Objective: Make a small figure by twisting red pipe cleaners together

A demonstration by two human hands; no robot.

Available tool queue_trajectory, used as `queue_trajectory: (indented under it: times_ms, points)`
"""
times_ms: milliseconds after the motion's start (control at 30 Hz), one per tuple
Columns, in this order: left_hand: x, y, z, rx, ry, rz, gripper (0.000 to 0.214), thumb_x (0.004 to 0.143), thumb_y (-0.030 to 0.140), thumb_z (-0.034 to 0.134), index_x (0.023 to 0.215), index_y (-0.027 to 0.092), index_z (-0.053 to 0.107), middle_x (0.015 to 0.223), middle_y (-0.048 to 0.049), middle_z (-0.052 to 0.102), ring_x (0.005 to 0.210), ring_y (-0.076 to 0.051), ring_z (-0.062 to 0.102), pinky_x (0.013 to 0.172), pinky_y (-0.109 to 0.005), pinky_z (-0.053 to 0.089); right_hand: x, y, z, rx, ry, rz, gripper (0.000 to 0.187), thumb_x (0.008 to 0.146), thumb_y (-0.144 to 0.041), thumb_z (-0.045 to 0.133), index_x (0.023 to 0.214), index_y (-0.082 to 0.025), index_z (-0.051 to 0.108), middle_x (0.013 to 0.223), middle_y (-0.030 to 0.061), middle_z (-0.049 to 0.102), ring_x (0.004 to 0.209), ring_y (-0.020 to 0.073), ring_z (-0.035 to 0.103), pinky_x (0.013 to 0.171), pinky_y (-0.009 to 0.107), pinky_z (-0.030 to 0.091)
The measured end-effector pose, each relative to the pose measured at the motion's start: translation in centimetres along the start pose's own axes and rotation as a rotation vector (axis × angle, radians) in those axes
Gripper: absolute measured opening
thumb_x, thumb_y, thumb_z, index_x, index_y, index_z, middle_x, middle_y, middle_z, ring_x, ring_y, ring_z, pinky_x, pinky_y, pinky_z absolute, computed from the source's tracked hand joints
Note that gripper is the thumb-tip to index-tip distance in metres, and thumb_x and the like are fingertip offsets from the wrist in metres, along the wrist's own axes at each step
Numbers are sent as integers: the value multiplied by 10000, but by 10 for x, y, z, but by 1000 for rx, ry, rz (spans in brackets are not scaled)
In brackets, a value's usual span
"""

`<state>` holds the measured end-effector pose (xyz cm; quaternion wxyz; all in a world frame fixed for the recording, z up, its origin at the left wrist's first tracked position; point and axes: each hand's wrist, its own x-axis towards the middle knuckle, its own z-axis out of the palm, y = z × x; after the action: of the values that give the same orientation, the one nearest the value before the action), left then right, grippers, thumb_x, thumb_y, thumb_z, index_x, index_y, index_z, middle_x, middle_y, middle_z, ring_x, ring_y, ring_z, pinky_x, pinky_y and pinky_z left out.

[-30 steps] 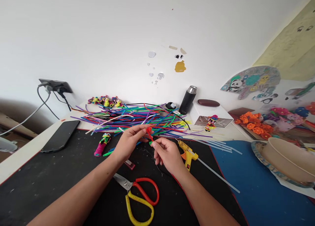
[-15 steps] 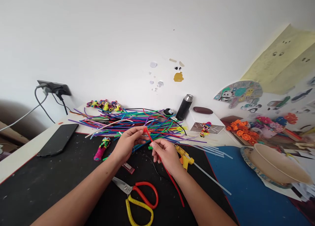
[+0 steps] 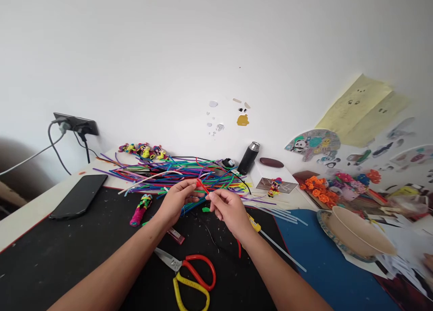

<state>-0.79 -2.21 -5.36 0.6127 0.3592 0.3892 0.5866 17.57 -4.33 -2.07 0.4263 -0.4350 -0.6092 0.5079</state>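
A red pipe cleaner [image 3: 203, 186] stretches between my two hands above the black mat. My left hand [image 3: 180, 200] pinches its upper end, where it looks bent or coiled. Lower down, my right hand [image 3: 228, 210] grips it between thumb and fingers; its tail shows below the right wrist. Scissors [image 3: 189, 275] with one red and one yellow handle lie on the mat in front of me. A pink and green pipe-cleaner figure [image 3: 141, 209] lies left of my left hand. Partly behind my right wrist is a yellow glue gun [image 3: 254, 222] with a translucent stick.
Behind my hands spreads a pile of coloured pipe cleaners [image 3: 176, 172]. A black phone [image 3: 80, 195] lies at left. A black flask [image 3: 248, 158], a white box [image 3: 286, 179] and a beige bowl [image 3: 361, 232] stand toward the right. Glue sticks [image 3: 280, 215] lie near the blue mat [image 3: 311, 270].
The view has shifted, so the wall and flask sit lower. My right hand has moved slightly right, and less of the red pipe cleaner's tail shows below it. Both hands keep their hold.
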Motion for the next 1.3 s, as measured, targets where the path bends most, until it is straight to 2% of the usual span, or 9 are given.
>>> queue_trajectory:
  times_ms: [167, 300, 433, 633, 700, 867, 1000, 1167, 1300]
  points:
    - [2, -1, -2, 4, -22, 5, 372, 733, 380, 874, 1014, 158, 772, 975, -111, 821, 730, -197, 755, 688, -289, 581, -3, -14, 2, 8, -36, -7, 417, 927, -554, 647, 857, -149, 717, 634, -8, 607, 447, 61, 403, 433, 216, 270]
    - [2, -1, -1, -20, 1, -1, 350, 733, 314, 865, 1029, 149, 776, 930, -111, 823, 730, -199, 759, 684, -284, 595, -7, -24, 6, -14, -78, 29, 407, 889, -569, 681, 845, -165, 677, 664, -11, 618, 439, 67, 458, 403, 201, 276]
    - [3, 1, -1, -121, 5, -32, 273, 766, 215, 827, 1020, 132, 767, 895, -122, 823, 708, -192, 761, 645, -264, 603, -9, -32, 9, -61, -129, 57, 406, 918, -592, 626, 890, -188, 637, 689, -17, 645, 383, 85, 499, 358, 211, 278]
    - [2, 15, -2, -371, -24, -100, 168, 851, 76, 709, 1013, 114, 734, 888, -113, 817, 590, -140, 731, 519, -197, 578, -2, -28, 6, -316, -19, -117, 336, 976, -452, 602, 768, -190, 631, 634, -15, 628, 476, 82, 454, 469, 215, 334]
    - [1, 19, -3, -420, -52, -112, 153, 881, 83, 692, 1026, 120, 723, 914, -107, 818, 572, -131, 730, 472, -176, 557, 3, -20, 5, -262, -4, -70, 342, 962, -474, 616, 766, -194, 620, 620, -17, 619, 462, 83, 418, 453, 221, 302]
    - [-1, 23, -4, -462, -109, -109, 120, 904, 92, 683, 1017, 124, 709, 916, -98, 815, 602, -151, 760, 429, -162, 545, 10, -2, 6, -48, -63, 133, 374, 870, -555, 688, 825, -188, 634, 541, -52, 551, 395, 62, 310, 404, 219, 199]
    - [-1, 23, -5, -464, -114, -91, 93, 923, 77, 653, 987, 107, 713, 847, -88, 799, 594, -143, 753, 464, -160, 570, 10, 1, 7, 37, -81, 180, 416, 833, -583, 715, 852, -173, 642, 540, -61, 544, 378, 44, 280, 393, 210, 156]
    - [1, 23, -4, -493, -81, -107, 159, 937, 23, 591, 976, 86, 732, 739, -70, 767, 577, -126, 739, 544, -154, 613, 9, 2, 7, -39, -78, 95, 417, 881, -589, 670, 893, -173, 651, 597, -45, 586, 374, 62, 409, 385, 209, 256]
    - [1, 24, -2, -526, -29, -115, 196, 952, 2, 553, 968, 80, 732, 729, -84, 769, 612, -140, 758, 587, -160, 634, 7, 4, 5, -176, -34, -1, 345, 898, -509, 673, 997, -179, 665, 653, -50, 598, 387, 73, 472, 407, 214, 343]
